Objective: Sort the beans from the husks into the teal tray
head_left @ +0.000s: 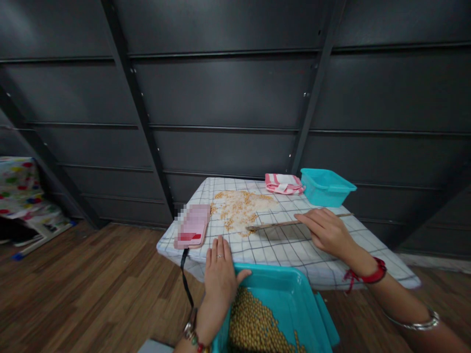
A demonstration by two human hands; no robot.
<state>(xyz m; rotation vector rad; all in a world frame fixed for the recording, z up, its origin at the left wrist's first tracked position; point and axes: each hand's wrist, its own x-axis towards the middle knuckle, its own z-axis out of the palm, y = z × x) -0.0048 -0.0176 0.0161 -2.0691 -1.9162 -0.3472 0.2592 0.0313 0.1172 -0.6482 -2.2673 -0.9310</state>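
My right hand (327, 231) is closed round the handle of a long thin stick with a small rounded end (274, 225). That end touches the lower edge of a spread of yellow kernels mixed with fine white grains (239, 208) on the checked cloth. Whether it is a spoon or a brush I cannot tell. My left hand (221, 274) lies with fingers stretched out at the table's front edge, its thumb over the rim of a teal basin (290, 284). Many small round yellow-brown balls or beans (253, 321) fill the near left part of the basin.
A pink phone (192, 226) with a black strap lies at the left of the cloth-covered table (290, 252). At the back right are a folded pink-and-white striped towel (283, 183) and a smaller teal container (326, 189). A dark panelled wall (224, 93) rises behind.
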